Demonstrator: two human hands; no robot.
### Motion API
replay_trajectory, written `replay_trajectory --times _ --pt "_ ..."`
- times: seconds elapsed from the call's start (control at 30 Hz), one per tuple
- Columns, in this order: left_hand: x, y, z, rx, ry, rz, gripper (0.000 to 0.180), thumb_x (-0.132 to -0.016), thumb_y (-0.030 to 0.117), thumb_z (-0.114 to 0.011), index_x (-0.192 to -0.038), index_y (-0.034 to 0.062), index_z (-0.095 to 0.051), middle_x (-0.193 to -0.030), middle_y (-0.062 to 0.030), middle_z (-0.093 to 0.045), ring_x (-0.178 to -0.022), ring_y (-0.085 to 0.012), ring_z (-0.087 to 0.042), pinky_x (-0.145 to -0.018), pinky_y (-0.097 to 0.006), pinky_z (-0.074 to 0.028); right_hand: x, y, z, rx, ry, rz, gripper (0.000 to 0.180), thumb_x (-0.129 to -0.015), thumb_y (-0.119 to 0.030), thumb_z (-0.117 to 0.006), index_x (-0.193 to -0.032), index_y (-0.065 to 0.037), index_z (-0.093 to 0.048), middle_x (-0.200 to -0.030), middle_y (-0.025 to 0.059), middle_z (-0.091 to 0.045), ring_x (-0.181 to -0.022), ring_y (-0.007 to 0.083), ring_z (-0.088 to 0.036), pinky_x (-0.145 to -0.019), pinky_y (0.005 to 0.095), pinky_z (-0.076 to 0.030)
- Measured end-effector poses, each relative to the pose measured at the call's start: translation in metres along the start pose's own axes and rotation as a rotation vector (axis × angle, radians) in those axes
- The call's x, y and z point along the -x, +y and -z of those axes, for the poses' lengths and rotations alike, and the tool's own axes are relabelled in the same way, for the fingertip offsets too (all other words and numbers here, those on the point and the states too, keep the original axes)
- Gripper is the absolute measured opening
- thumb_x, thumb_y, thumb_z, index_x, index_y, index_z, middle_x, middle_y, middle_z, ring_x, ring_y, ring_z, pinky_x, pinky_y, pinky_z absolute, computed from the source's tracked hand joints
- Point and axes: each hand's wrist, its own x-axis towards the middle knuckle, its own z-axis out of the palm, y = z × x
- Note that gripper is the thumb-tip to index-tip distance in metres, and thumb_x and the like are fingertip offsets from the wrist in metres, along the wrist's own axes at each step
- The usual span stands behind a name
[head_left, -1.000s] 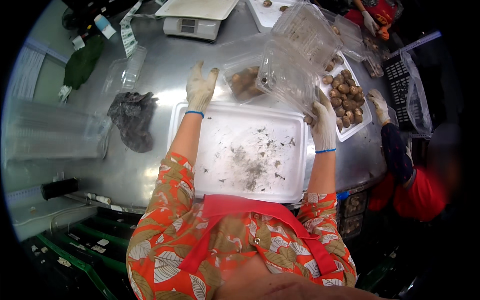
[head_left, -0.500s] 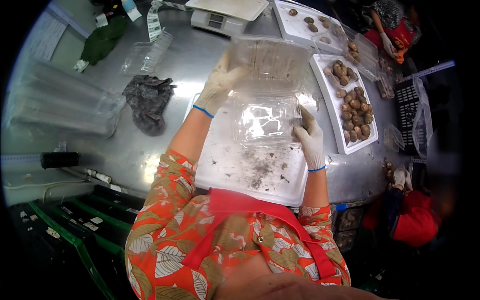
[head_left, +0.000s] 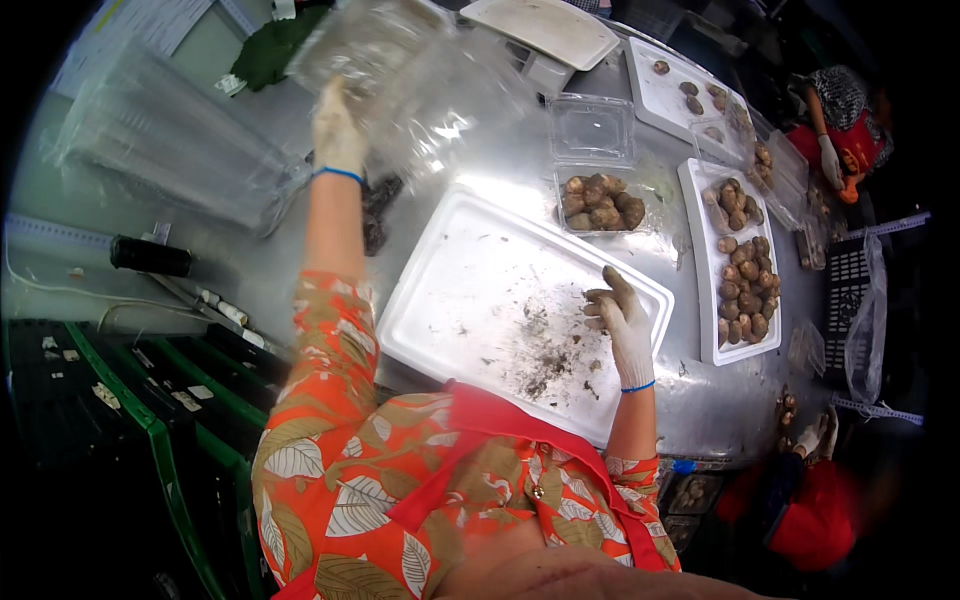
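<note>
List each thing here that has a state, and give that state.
Left hand: raised, holding a clear pack.
Right hand: resting on the white tray, holding nothing.
White tray: bare but for dirt crumbs.
Clamshell: open, filled with mushrooms.
Side tray: holds loose mushrooms.

A shiny metal tabletop [head_left: 500, 175] carries a white tray [head_left: 480, 290] soiled with dark crumbs, an open clear clamshell box [head_left: 600, 205] filled with brown mushrooms, 2 more white trays [head_left: 712, 300] of mushrooms, a white scale [head_left: 545, 35], stacked clear boxes [head_left: 160, 140] and a dark cloth [head_left: 378, 205].
</note>
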Motion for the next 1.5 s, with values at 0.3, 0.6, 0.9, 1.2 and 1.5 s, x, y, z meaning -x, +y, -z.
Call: replay_trajectory --times 0.3,0.6,0.9,1.2,1.5 --pt "-0.153 0.034 0.1 -0.302 0.144 0.154 0.052 -0.101 0.042 -0.059 -0.131 -0.0008 -0.057 -0.105 -0.013 -0.065 -0.077 -0.0226 -0.059 -0.064 -0.036 -0.054 0.006 0.027 -0.02 0.022 -0.023 -0.088 0.06 -0.096 -0.011 -0.057 -0.151 0.005 -0.041 -0.104 0.0097 -0.065 -0.087 0.0125 -0.059 -0.079 0.0257 -0.051" --pt "-0.183 0.084 0.077 -0.949 -0.318 0.035 0.043 -0.095 0.03 -0.069 -0.131 0.0059 -0.065 -0.109 -0.0089 -0.071 -0.094 -0.0216 -0.067 -0.081 -0.035 -0.055 0.007 0.049 -0.012 0.044 0.011 -0.127 0.058 -0.097 -0.015 -0.059 -0.15 0.003 -0.043 -0.116 0.0146 -0.063 -0.092 0.0153 -0.061 -0.081 0.0274 -0.053" --pt "-0.235 0.197 0.013 -1.498 -0.418 -0.652 0.052 -0.09 0.003 -0.06 -0.141 0.009 -0.059 -0.122 -0.0076 -0.072 -0.116 -0.0216 -0.065 -0.103 -0.033 -0.049 0.008 0.046 -0.024 -0.013 0.14 -0.158 0.054 -0.098 -0.014 -0.059 -0.147 0.005 -0.046 -0.104 0.0081 -0.063 -0.078 0.0096 -0.058 -0.067 0.0238 -0.049" --pt "-0.221 0.097 -0.019 -1.884 -0.728 -0.391 0.058 -0.079 -0.004 -0.063 -0.133 0.0157 -0.068 -0.117 -0.0111 -0.075 -0.108 -0.0245 -0.071 -0.095 -0.038 -0.055 0.006 0.043 -0.028 -0.025 0.21 -0.198 0.049 -0.099 -0.013 -0.058 -0.144 0.003 -0.051 -0.102 0.0069 -0.066 -0.076 0.0088 -0.059 -0.066 0.0232 -0.05" --pt "-0.186 0.015 -0.081 -2.058 -1.039 -0.118 0.053 -0.069 0.002 -0.076 -0.121 0.0094 -0.074 -0.103 -0.01 -0.077 -0.095 -0.0221 -0.071 -0.083 -0.037 -0.056 0.004 0.045 -0.029 -0.101 0.281 -0.256 0.045 -0.099 -0.011 -0.059 -0.142 0.002 -0.055 -0.103 0.0064 -0.068 -0.077 0.0091 -0.061 -0.067 0.0228 -0.052"
